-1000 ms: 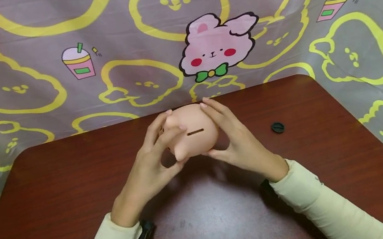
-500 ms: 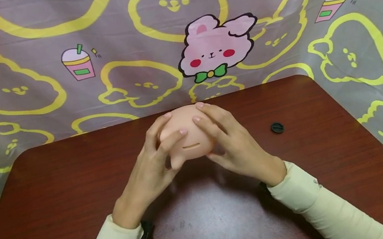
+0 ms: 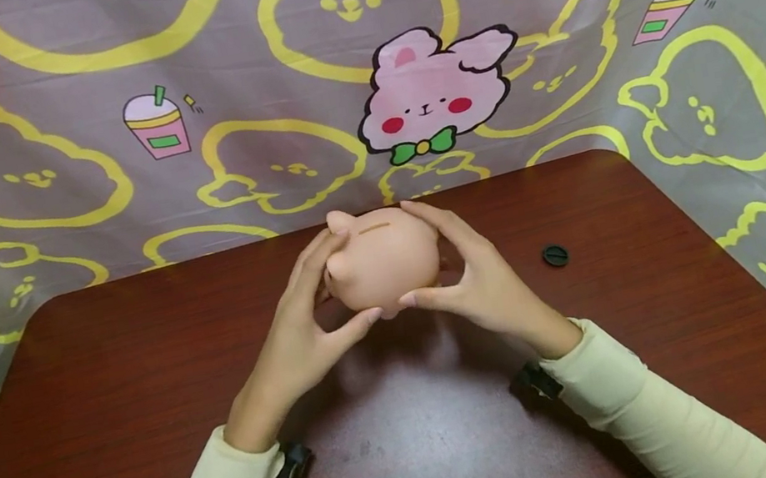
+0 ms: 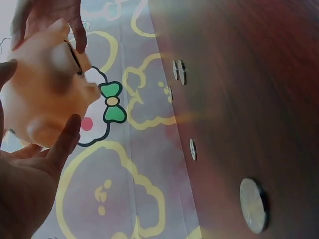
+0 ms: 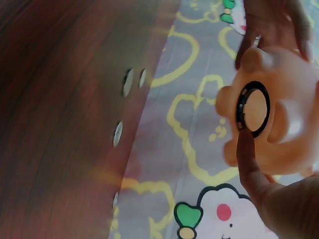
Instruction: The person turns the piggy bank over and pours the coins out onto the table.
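A pale pink piggy bank (image 3: 395, 262) is held up over the table between both hands. My left hand (image 3: 292, 334) grips its head end, thumb along the near side. Around the rump curls my right hand (image 3: 493, 288), its thumb also on the near side. The coin slot (image 3: 374, 228) faces up and toward the back. In the right wrist view, the underside has a round black-rimmed opening (image 5: 241, 112), with a right-hand digit at its edge. Several silvery coins (image 4: 253, 205) lie on the table in both wrist views; the head view does not show them.
A small round black plug (image 3: 556, 255) with a bar across it lies on the brown wooden table (image 3: 148, 380), right of the hands. A printed cloth (image 3: 276, 54) hangs along the back and sides of the table.
The piggy bank was rolled so its slot tipped toward the near side, then back so it now lies at the far side. Both thumbs now show in front; the plug has not moved.
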`<state>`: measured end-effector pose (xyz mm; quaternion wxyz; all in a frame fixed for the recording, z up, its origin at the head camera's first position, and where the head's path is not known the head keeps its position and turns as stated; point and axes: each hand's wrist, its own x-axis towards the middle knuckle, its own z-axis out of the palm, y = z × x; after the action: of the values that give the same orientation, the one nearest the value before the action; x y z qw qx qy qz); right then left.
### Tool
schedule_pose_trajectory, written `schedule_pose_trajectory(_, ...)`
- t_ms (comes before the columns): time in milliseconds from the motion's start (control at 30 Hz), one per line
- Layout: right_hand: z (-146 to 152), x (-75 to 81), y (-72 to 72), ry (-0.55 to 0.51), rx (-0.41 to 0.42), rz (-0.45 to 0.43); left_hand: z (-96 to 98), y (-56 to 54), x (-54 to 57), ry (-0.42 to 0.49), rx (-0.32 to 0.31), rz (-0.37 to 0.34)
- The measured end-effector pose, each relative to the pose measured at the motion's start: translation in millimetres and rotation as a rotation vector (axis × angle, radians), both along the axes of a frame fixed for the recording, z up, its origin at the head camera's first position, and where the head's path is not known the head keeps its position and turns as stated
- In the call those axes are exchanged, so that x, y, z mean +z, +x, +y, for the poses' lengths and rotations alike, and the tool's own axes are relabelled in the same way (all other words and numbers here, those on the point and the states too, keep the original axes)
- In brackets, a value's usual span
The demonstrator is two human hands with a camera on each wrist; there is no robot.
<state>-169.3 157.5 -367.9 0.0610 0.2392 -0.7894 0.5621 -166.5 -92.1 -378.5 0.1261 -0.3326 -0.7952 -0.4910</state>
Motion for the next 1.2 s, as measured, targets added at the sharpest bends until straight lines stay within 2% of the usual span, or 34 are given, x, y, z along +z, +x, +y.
schedule_pose_trajectory(167, 0, 5.8, -3.4, -0.132, -0.022, -0.278, 1.3, -0.7, 2.0, 0.032, 0.039, -0.087)
schedule_pose_trajectory(300, -1, 6.5, -5.7, -0.173, -0.042, -0.418, 1.4, -0.9, 3.5, 0.037, 0.048, -0.147)
schedule_pose_trajectory(400, -1, 6.3, -5.7, -0.18, -0.05, -0.458, 1.4, -1.6, 3.4, 0.034, 0.047, -0.173)
schedule_pose_trajectory(533, -2, 5.4, -5.0, -0.181, -0.046, -0.426, 0.9, -1.5, 3.7, 0.021, 0.055, -0.205)
schedule_pose_trajectory(667, -5, 4.3, -3.5, -0.171, -0.028, -0.311, 0.9, -1.6, 4.7, 0.035, 0.04, -0.272)
schedule_pose_trajectory(767, -6, 3.0, -1.5, -0.111, -0.012, -0.174, 1.1, -2.5, 4.2, 0.034, 0.026, -0.272)
schedule_pose_trajectory(867, -6, 1.9, 0.1, 0.038, 0.007, 0.055, 0.4, -3.7, 2.8, -0.002, 0.028, -0.216)
schedule_pose_trajectory(933, -6, 1.1, 1.0, 0.189, -0.002, 0.251, -0.5, -5.4, 0.2, -0.005, 0.013, -0.191)
schedule_pose_trajectory(1033, -8, 0.8, 2.0, 0.39, -0.019, 0.517, -1.7, -8.0, -4.0, 0.03, -0.041, -0.198)
schedule_pose_trajectory(1100, -9, 0.9, 3.0, 0.468, -0.027, 0.615, -2.1, -9.3, -5.8, 0.055, -0.073, -0.204)
schedule_pose_trajectory(1200, -9, 1.4, 4.2, 0.502, -0.031, 0.663, -2.1, -10.3, -6.8, 0.057, -0.091, -0.195)
